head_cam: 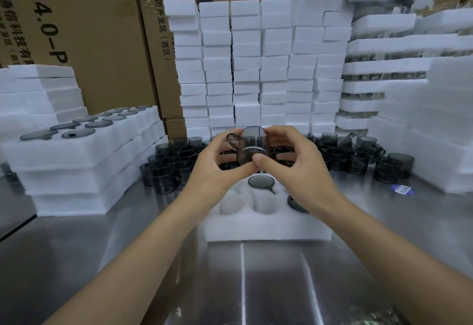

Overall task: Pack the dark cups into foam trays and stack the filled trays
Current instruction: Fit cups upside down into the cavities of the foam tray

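Both hands hold one dark see-through cup (252,143) above the white foam tray (266,225) in front of me. My left hand (217,168) grips it from the left, near its handle. From the right, my right hand (289,161) grips it with the thumb on its rim. The tray has round pockets; one cup (261,182) sits in a far pocket, and another (295,203) at the right is partly hidden by my right wrist. Several loose dark cups (174,163) crowd the steel table behind the tray.
Filled foam trays (84,145) are stacked at the left. Tall columns of white foam pieces (258,68) stand behind the cups, with more foam trays (399,68) stacked at the right. Cardboard boxes (89,30) form the back wall. A blue label (403,189) lies on the table.
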`<state>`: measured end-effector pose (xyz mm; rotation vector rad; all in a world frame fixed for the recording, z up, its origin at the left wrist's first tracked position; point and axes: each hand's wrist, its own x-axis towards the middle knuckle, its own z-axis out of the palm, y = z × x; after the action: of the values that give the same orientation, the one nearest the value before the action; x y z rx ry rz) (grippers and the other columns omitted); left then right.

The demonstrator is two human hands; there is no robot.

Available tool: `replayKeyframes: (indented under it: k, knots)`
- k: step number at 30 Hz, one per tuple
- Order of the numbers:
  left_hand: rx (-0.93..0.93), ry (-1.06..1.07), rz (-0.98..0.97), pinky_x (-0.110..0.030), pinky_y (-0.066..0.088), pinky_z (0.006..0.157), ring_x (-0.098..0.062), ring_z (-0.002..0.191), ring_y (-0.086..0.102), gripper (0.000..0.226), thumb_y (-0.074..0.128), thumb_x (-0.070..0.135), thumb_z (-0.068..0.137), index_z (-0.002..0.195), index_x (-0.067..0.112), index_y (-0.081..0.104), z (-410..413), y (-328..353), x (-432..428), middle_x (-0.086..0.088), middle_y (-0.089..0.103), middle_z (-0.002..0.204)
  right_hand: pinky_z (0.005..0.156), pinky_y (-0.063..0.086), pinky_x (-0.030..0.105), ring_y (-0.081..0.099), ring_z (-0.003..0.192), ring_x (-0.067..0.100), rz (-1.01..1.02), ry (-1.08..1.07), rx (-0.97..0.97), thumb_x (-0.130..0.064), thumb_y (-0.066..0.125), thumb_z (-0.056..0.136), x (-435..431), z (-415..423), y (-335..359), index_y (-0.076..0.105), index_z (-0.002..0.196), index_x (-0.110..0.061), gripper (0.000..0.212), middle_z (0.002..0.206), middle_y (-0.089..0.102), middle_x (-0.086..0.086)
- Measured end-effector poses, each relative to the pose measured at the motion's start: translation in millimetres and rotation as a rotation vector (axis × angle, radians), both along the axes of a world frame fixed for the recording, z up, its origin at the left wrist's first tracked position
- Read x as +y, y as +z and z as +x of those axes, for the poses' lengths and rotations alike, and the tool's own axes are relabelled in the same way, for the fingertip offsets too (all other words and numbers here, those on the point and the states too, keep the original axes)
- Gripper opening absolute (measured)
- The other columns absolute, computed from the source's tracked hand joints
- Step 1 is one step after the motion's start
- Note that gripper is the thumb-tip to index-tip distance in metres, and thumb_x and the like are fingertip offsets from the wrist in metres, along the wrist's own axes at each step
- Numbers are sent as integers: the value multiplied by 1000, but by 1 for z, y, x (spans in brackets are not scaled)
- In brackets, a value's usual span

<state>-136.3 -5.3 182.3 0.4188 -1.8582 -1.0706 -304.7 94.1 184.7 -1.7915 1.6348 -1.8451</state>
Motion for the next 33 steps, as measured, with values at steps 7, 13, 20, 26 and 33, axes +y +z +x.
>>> replayKeyframes:
  k: [7,13,20,26,33]
  knots:
    - [-50,18,-107,-20,52,100,-6,115,71,50,91,15,83,127,24,71,-1,-3,-3,12,77,118,111,43,30,55,130,9,-84,-31,265,-12,81,85,2,4,0,61,142,-24,61,130,61,-14]
    - [-47,-118,24,-9,53,83,-2,109,74,30,79,33,94,122,22,75,1,1,4,8,81,115,83,53,7,54,133,7,-59,119,51,-27,67,89,5,4,0,52,147,-34,60,138,61,-8]
    - [-100,-31,-49,-22,55,94,-5,116,70,50,87,49,85,131,55,66,3,2,4,17,74,126,97,54,27,65,122,11,-100,65,41,-31,77,86,2,0,2,54,142,-39,61,120,70,-15]
    - [-119,-18,3,-29,52,97,-11,109,74,54,93,34,81,129,30,68,5,1,0,8,82,110,92,61,39,64,125,10,-47,113,-35,-44,77,87,-1,-7,-2,57,141,-40,58,127,67,-12]
    - [-202,76,-136,-27,50,81,-7,111,68,54,96,27,78,120,36,63,4,-5,-1,19,72,115,95,60,46,73,98,14,235,79,-25,-48,77,93,-8,-13,-1,73,116,-34,27,111,75,-10]
